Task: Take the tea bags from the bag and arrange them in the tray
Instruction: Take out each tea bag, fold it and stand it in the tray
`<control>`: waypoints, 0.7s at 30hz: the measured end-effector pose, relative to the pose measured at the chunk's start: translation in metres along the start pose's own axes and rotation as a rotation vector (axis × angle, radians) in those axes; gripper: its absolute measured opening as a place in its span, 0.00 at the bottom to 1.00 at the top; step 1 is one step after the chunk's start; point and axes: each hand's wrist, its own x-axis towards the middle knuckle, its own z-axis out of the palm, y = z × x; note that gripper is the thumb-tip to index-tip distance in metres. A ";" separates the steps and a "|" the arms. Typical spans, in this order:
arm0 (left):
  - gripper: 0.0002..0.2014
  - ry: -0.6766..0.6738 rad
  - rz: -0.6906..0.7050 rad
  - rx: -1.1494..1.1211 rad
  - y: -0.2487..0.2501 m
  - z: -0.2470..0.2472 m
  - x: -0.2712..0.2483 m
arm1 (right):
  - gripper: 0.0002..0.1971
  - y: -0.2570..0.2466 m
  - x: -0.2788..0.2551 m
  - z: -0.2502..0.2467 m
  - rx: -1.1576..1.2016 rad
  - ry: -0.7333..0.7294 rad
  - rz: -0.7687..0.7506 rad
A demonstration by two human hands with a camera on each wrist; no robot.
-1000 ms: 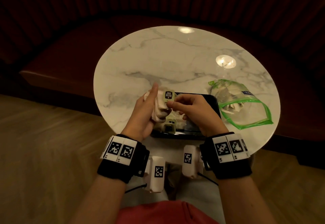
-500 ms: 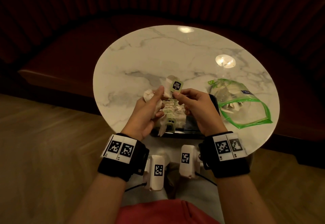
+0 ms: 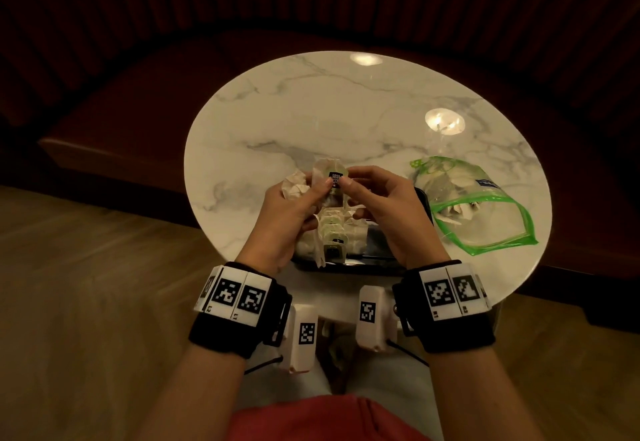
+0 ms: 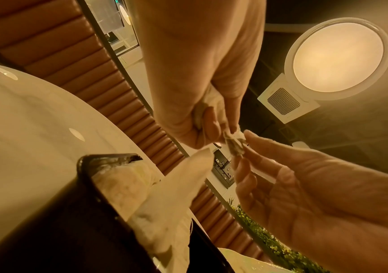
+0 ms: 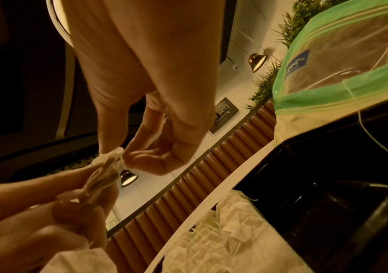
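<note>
Nearest the body, both hands are raised above the tray (image 3: 372, 262). The left hand (image 3: 287, 219) is curled round a crumpled bunch of tea bags (image 3: 294, 186), and its thumb and forefinger also pinch the one tea bag (image 3: 327, 172) held up between the hands. The right hand (image 3: 391, 212) pinches that same bag by its paper tag (image 3: 335, 179), fingertips meeting the left hand's.

The bag looks featherlight, soft and easily torn, so I judge the stiffer tag or the folded top edge the safest hold; the thin string could snag on its neighbours.

It is pale cream paper with a small green-edged tag bearing a dark label. Beneath the hands, a row of tea bags (image 3: 337, 229) already lies in the black tray. Beyond the right hand, the green-rimmed plastic bag (image 3: 485, 212) lies open on the marble table (image 3: 311, 111), more bags inside.
</note>
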 end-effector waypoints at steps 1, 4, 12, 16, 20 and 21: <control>0.07 -0.008 -0.001 -0.003 0.001 0.001 0.000 | 0.10 0.000 0.000 -0.001 0.006 0.002 -0.015; 0.07 -0.040 -0.007 0.004 0.002 0.002 -0.001 | 0.11 -0.001 0.000 -0.002 0.017 -0.010 -0.050; 0.07 -0.045 0.001 0.047 0.000 -0.003 0.003 | 0.10 -0.002 0.000 -0.005 0.045 0.012 -0.116; 0.11 -0.038 0.052 0.079 -0.002 -0.005 0.005 | 0.09 -0.003 0.001 -0.005 0.044 -0.005 -0.149; 0.08 -0.016 0.067 0.111 -0.005 -0.006 0.007 | 0.11 -0.002 0.003 -0.005 0.063 -0.016 -0.153; 0.08 -0.013 0.069 0.119 -0.005 -0.007 0.008 | 0.11 -0.002 0.003 -0.005 0.064 -0.014 -0.157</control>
